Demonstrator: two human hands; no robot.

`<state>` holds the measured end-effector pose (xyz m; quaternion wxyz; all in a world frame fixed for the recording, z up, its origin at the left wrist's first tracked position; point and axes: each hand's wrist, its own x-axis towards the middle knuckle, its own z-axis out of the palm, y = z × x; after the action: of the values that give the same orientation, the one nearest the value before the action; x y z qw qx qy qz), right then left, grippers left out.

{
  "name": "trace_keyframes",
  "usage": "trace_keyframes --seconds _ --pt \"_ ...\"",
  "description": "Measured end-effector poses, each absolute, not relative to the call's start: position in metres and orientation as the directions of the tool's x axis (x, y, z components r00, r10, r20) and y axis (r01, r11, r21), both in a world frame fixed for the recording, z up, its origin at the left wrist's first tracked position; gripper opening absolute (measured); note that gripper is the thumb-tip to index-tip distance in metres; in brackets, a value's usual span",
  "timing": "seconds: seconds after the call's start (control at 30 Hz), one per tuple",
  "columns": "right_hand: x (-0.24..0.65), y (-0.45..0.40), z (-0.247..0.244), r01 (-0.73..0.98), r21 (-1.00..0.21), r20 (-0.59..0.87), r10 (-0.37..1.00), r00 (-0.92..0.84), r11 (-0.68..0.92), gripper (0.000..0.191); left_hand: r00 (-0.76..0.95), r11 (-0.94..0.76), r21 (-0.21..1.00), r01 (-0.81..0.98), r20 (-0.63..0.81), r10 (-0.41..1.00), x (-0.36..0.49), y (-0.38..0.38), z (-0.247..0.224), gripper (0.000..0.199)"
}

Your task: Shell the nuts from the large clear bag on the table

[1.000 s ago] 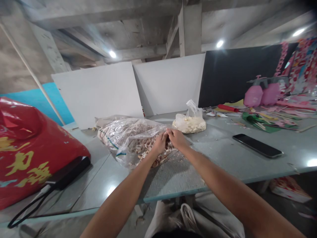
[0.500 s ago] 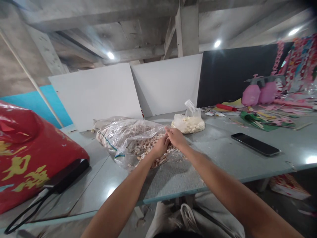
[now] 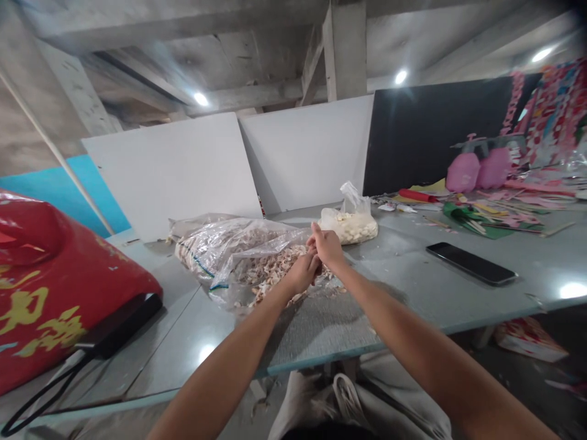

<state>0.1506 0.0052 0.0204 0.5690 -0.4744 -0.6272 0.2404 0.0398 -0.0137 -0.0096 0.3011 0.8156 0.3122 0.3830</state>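
A large clear plastic bag (image 3: 229, 241) lies on the grey table (image 3: 389, 269), its mouth spread toward me. Small pale brown pieces (image 3: 270, 269) fill it and spill out in front. Over these pieces my left hand (image 3: 303, 272) and my right hand (image 3: 327, 246) meet, fingers curled and pressed together. Whatever they hold between them is too small or hidden to name. Just behind my right hand stands a smaller clear bag (image 3: 355, 225) of cream-coloured pieces.
A red bag (image 3: 59, 287) with a black power bank (image 3: 119, 324) and cable sits at left. On the right are a phone (image 3: 472, 263), pink spray bottles (image 3: 463, 173) and coloured paper scraps (image 3: 504, 214). White boards (image 3: 312, 156) stand behind.
My hands have shifted slightly; my right hand is turned more upright with its thumb raised, and my left fingers curl more below it. The camera view has moved a little.
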Motion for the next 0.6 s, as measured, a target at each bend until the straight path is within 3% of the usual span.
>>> trace_keyframes --seconds 0.17,0.4,0.6 --pt "0.150 0.006 0.018 0.221 -0.831 0.542 0.834 0.107 0.511 0.068 0.472 -0.482 0.874 0.067 0.398 0.787 0.049 -0.016 -0.016 0.037" --pt "0.149 -0.002 0.027 0.239 -0.755 0.651 0.744 0.150 0.611 0.057 0.404 -0.504 0.862 0.041 0.448 0.798 0.050 -0.017 -0.015 0.032" --pt "0.152 0.002 0.024 0.238 -0.769 0.632 0.761 0.146 0.593 0.056 0.430 -0.473 0.881 0.001 0.426 0.796 0.053 -0.017 -0.017 0.031"
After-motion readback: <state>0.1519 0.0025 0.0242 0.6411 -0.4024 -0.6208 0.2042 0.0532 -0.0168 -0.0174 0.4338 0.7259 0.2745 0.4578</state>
